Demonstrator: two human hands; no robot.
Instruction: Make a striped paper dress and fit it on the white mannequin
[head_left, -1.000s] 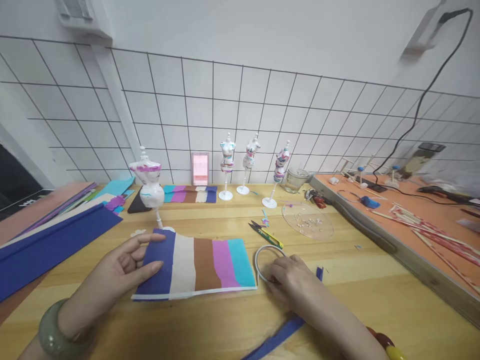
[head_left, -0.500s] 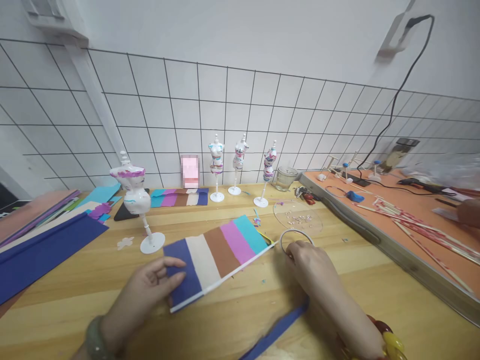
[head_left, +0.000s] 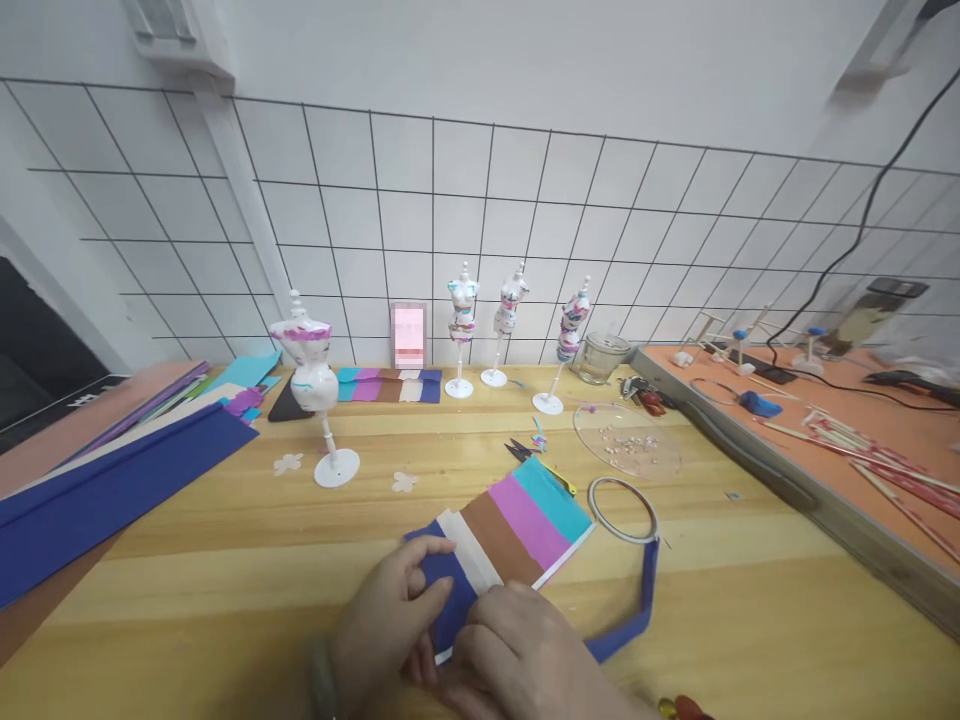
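Observation:
A crepe paper sheet (head_left: 491, 520) striped in blue, cream, brown, pink and turquoise lies slanted at the front of the table, a white strip along its near edge. My left hand (head_left: 401, 610) grips its blue end between thumb and fingers. Curled over the near edge is my right hand (head_left: 517, 650), closed on the sheet at its blue corner; its fingertips are mostly hidden. A thin pale ring (head_left: 624, 510), like a narrow tape roll, rests to the right. From beside it a dark blue paper strip (head_left: 646, 590) runs towards my right hand.
Scissors (head_left: 559, 480) lie partly under the sheet's far side. Several small white mannequins (head_left: 313, 380) stand on the table. Coloured paper sheets (head_left: 135, 480) are stacked left. A clear disc (head_left: 626, 440) holds tiny beads. A glass jar (head_left: 600, 360) and an orange-topped table (head_left: 795, 410) are at right.
My right hand has let go of the ring and moved left to the sheet's near edge. The sheet has shifted right in view with my left hand, and the view has turned left.

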